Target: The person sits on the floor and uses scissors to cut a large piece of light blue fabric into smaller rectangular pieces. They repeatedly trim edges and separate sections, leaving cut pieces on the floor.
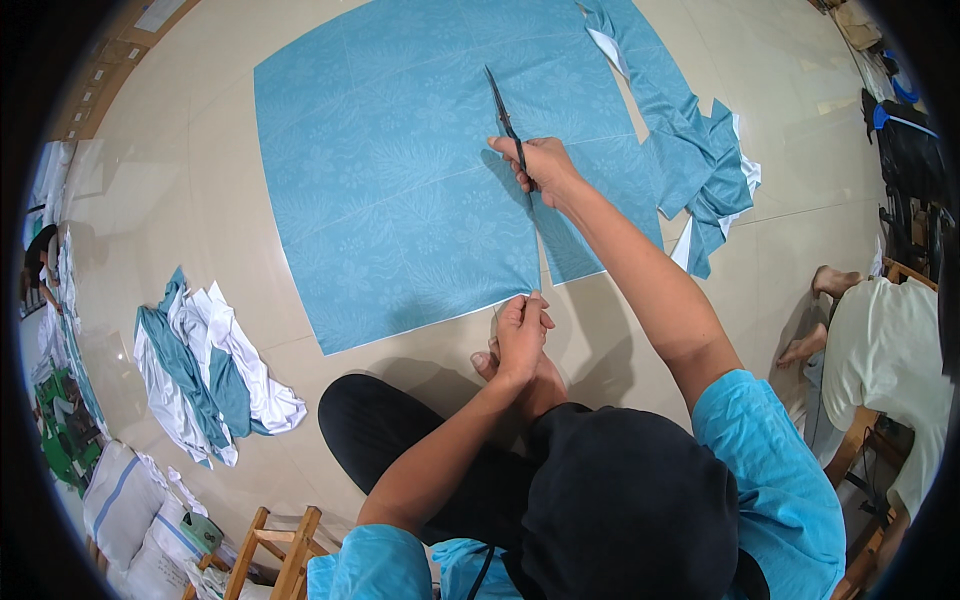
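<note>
The right hand (540,168) grips black scissors (505,118), tips directed toward the top of the frame, over the blue cloth (390,180) at upper centre. The left hand (522,328) pinches the cloth's lower edge beside an open slit (543,262). The step appears to be cutting; the next move calls for a taut edge and aligned blades. Open floor (200,210) borders the left edge; bunched fabric (690,165) restricts the right.

Floor (215,190) leaves passage left of the blue cloth (380,190), while bunched fabric (715,165) obstructs its right side.
</note>
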The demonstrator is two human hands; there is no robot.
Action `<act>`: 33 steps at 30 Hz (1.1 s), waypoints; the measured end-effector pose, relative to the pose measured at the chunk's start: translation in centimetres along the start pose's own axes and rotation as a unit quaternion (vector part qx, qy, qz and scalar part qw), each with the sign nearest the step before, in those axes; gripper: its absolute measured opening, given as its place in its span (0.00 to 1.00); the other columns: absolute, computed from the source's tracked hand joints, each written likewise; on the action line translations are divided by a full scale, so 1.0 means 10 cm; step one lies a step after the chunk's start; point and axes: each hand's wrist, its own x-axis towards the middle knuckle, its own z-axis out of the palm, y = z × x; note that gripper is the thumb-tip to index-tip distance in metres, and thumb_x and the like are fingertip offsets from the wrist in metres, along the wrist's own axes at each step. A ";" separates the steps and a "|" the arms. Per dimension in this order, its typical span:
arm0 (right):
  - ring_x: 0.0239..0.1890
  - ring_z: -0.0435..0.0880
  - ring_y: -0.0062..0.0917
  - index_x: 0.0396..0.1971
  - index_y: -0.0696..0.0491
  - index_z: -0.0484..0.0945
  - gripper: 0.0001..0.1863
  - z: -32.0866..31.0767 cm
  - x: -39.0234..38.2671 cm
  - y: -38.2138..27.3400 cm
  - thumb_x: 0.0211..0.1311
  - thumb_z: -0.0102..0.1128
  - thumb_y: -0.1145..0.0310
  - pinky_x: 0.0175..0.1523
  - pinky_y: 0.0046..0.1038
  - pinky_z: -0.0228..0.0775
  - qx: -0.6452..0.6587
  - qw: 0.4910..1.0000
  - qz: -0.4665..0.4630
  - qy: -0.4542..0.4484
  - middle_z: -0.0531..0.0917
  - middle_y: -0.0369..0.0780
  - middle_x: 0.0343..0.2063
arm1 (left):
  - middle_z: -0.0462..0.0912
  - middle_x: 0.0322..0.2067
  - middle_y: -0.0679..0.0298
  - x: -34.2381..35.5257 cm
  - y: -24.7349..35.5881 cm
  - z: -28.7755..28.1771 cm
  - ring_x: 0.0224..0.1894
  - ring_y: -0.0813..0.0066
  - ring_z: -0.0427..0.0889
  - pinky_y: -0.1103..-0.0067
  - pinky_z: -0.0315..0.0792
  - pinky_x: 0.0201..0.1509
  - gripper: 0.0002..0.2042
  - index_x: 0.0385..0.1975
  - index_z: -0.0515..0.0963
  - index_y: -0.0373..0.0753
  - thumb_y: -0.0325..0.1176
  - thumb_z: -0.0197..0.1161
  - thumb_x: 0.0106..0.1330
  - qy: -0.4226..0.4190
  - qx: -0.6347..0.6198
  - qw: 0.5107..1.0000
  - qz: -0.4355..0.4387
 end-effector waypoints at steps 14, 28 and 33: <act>0.20 0.73 0.20 0.24 0.53 0.79 0.21 0.03 0.00 0.00 0.55 0.84 0.55 0.23 0.25 0.63 0.008 1.000 0.009 -0.002 0.76 0.36 0.19 | 0.77 0.23 0.68 -0.01 0.01 0.00 0.23 0.87 0.66 0.83 0.59 0.26 0.14 0.37 0.79 0.38 0.41 0.59 0.82 -0.002 -0.009 1.000 -0.009; 0.20 0.74 0.21 0.25 0.55 0.80 0.21 0.01 0.00 -0.02 0.56 0.83 0.56 0.24 0.27 0.64 -0.001 1.000 0.005 0.000 0.76 0.37 0.19 | 0.77 0.23 0.68 0.00 0.00 0.00 0.23 0.87 0.66 0.83 0.59 0.25 0.14 0.37 0.79 0.38 0.40 0.58 0.83 0.000 -0.006 1.000 -0.002; 0.20 0.73 0.21 0.27 0.56 0.81 0.23 0.01 0.07 -0.13 0.54 0.82 0.52 0.24 0.27 0.64 -0.001 1.000 0.016 -0.006 0.76 0.35 0.19 | 0.77 0.23 0.69 0.00 0.00 0.00 0.23 0.87 0.66 0.83 0.59 0.26 0.13 0.37 0.79 0.38 0.40 0.58 0.83 0.000 -0.007 1.000 -0.006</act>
